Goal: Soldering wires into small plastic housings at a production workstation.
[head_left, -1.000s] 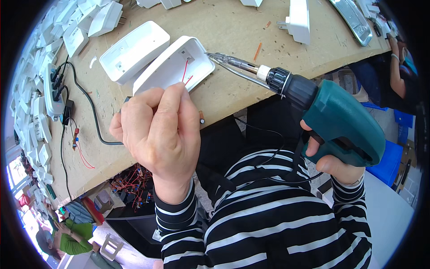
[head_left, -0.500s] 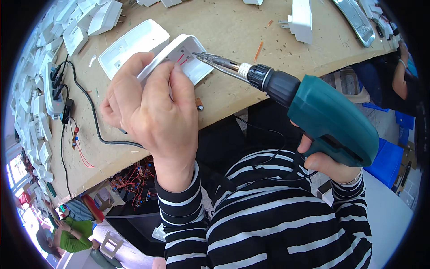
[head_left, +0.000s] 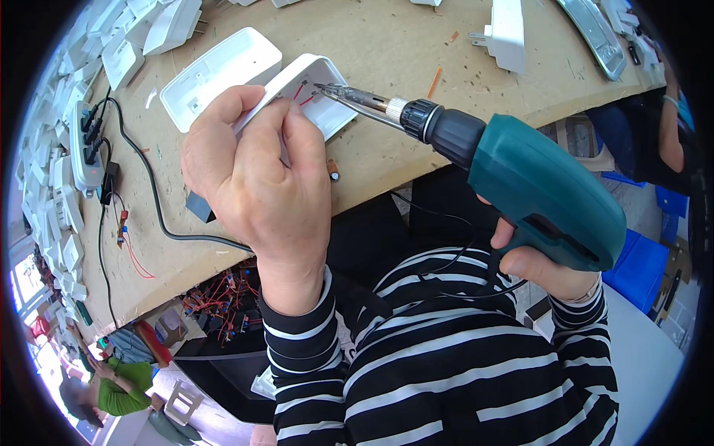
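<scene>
My left hand (head_left: 260,178) is closed on a white plastic housing (head_left: 338,123), tilted up with its open side facing right. Thumb and forefinger reach inside it, near two short red wires (head_left: 299,91); whether they pinch a wire is hidden. My right hand (head_left: 532,260) grips the handle of a green pistol-shaped soldering iron (head_left: 550,193). Its metal tip (head_left: 327,89) reaches into the housing near the wire ends; I cannot tell whether it touches. Just behind lies another white housing half (head_left: 223,74), open side up.
White plug housings (head_left: 56,178) pile up along the left. A power strip (head_left: 88,149) with black cords lies near them. A small circuit board with red wires (head_left: 123,230) rests at the table's left. Below the edge sits a bin of wired boards (head_left: 223,305). Another person (head_left: 123,386) is at lower left.
The soldering iron has shifted slightly left, bringing its tip a little deeper into the housing by the red wires. My left hand keeps its hold, barely moved.
</scene>
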Motion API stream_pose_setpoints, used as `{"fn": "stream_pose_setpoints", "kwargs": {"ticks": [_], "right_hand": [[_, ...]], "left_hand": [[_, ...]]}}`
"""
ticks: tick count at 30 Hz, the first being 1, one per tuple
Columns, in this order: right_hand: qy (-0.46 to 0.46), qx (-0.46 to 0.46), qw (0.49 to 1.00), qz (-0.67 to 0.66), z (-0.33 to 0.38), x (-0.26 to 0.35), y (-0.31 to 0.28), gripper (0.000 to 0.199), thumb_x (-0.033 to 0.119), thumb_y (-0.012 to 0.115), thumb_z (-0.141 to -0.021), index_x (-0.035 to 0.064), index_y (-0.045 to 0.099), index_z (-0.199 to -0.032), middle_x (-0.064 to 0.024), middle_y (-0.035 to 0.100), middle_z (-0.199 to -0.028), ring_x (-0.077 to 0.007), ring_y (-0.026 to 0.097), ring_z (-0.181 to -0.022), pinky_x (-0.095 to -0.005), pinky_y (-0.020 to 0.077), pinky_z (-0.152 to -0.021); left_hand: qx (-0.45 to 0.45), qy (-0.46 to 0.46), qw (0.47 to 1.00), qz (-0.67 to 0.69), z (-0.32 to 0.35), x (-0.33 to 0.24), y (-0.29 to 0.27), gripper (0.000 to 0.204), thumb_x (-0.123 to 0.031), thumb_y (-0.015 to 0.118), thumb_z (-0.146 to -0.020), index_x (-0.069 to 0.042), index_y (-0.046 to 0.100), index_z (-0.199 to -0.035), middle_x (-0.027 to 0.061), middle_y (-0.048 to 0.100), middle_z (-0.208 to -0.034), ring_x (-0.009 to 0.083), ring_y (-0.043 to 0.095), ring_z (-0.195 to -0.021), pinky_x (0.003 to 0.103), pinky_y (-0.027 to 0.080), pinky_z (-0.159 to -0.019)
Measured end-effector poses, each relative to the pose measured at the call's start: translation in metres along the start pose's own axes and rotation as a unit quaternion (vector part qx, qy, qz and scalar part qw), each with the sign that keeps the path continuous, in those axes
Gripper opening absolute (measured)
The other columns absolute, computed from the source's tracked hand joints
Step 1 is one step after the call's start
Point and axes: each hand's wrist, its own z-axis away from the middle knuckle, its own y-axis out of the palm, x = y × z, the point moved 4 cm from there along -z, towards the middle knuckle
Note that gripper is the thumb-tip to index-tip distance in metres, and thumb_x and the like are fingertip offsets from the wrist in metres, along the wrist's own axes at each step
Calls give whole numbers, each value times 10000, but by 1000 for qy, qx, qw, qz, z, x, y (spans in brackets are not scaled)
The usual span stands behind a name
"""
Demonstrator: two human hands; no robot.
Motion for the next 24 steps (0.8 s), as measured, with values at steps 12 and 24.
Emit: {"fn": "stream_pose_setpoints", "kwargs": {"ticks": [12, 24], "right_hand": [[-3, -36, 998, -46, -4, 1, 6, 542, 135, 865, -690, -64, 614, -1126, -55, 688, -803, -100, 657, -674, -209, 535, -627], [-51, 12, 993, 103, -10, 9, 6, 509, 188, 875, -679, -34, 649, -1078, -50, 692, -836, -95, 655, -665, -214, 524, -626]], "left_hand": [[19, 1, 1000, -7, -1, 0, -1, 61, -22, 714, -751, 0, 710, -808, 88, 637, -953, 202, 610, -861, 300, 484, -725], [10, -14, 1000, 25, 1, 2, 2, 90, -6, 705, -697, -28, 684, -782, 66, 617, -940, 218, 565, -874, 335, 391, -810]]}}
